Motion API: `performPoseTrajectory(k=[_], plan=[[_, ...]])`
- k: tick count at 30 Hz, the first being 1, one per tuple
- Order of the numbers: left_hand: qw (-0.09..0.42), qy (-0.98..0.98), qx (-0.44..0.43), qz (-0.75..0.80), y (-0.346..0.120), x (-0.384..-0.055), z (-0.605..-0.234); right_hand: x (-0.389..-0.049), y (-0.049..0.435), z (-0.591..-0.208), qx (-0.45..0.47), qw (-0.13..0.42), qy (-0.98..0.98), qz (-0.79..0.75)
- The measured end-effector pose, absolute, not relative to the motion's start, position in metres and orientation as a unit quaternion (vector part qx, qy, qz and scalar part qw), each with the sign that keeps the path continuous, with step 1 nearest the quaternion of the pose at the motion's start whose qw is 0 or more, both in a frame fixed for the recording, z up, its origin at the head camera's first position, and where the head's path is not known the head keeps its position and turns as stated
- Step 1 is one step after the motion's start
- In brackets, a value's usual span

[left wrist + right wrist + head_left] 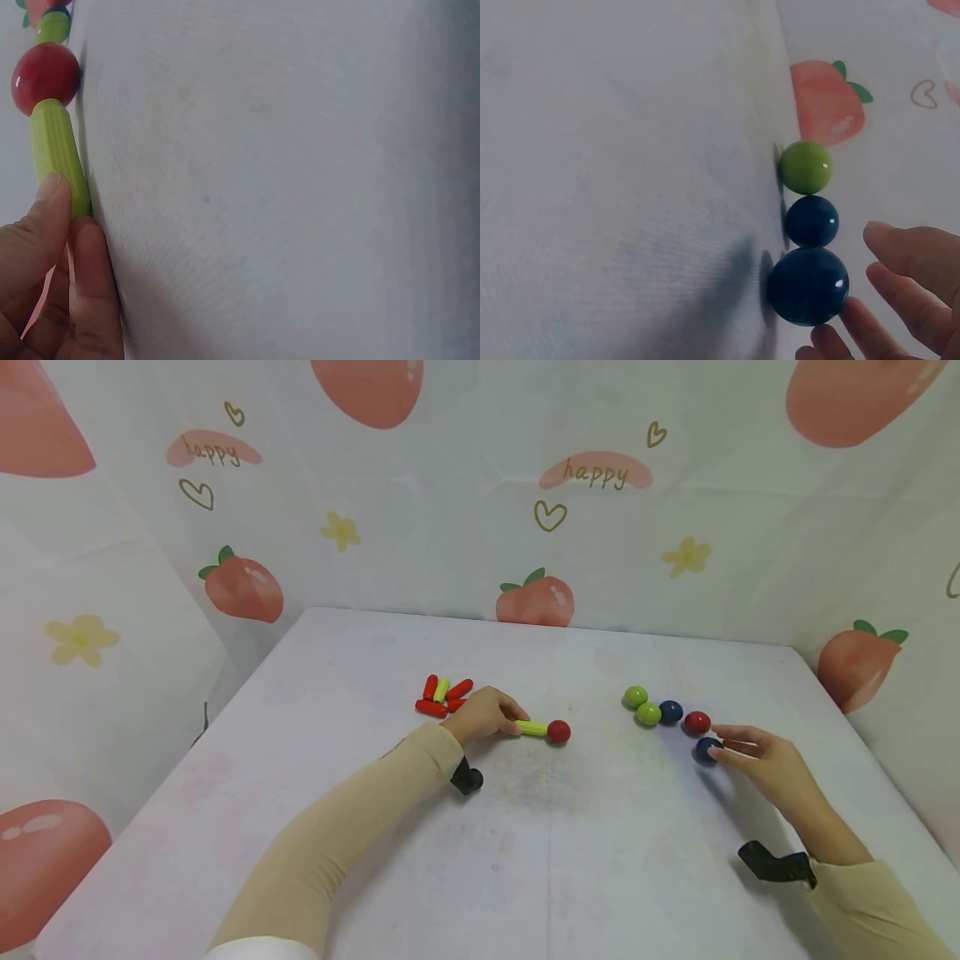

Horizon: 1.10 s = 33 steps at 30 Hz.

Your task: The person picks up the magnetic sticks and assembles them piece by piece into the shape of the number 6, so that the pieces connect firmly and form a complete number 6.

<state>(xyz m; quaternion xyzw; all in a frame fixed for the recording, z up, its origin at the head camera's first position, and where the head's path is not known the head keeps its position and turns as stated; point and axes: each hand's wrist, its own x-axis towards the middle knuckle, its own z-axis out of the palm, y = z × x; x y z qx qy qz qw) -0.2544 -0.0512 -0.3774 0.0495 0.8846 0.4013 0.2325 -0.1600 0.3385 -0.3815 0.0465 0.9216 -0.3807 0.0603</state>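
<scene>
In the head view my left hand [483, 714] pinches a yellow-green ribbed stick [532, 727] between thumb and fingers. A red ball [558, 732] sits at the stick's far end, touching it; the left wrist view shows the ball [46, 77] there too. My right hand [761, 768] is at a dark blue ball [707, 750] on the table. In the right wrist view its fingertips lie against or just beside the blue ball [808, 286], while the thumb stands apart. Another red ball [697, 722] lies just beyond the right fingertips.
Two green balls [636, 697] and another dark blue ball [671, 712] are grouped left of the right hand. Behind the left hand lie several red sticks [431, 708] and a yellow-green stick [442, 690]. A printed cloth [450, 510] hangs behind the white table [600, 860].
</scene>
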Motion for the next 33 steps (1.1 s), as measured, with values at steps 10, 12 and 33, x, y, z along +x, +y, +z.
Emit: performPoseTrajectory(k=[10,12,33], plan=[[0.235,0.885,0.041,0.399,-0.0504,-0.2561,-0.3788,-0.1618,0.3382,-0.3864,0.056,0.081,0.922,-0.374],[0.234,0.886,0.042,0.399,-0.0504,-0.2558,-0.3785,-0.1624,0.3381,-0.3864,0.057,0.084,0.923,-0.37],[0.233,0.887,0.042,0.395,-0.0507,-0.2556,-0.3792,-0.1652,0.3361,-0.3882,0.057,0.114,0.928,-0.349]])
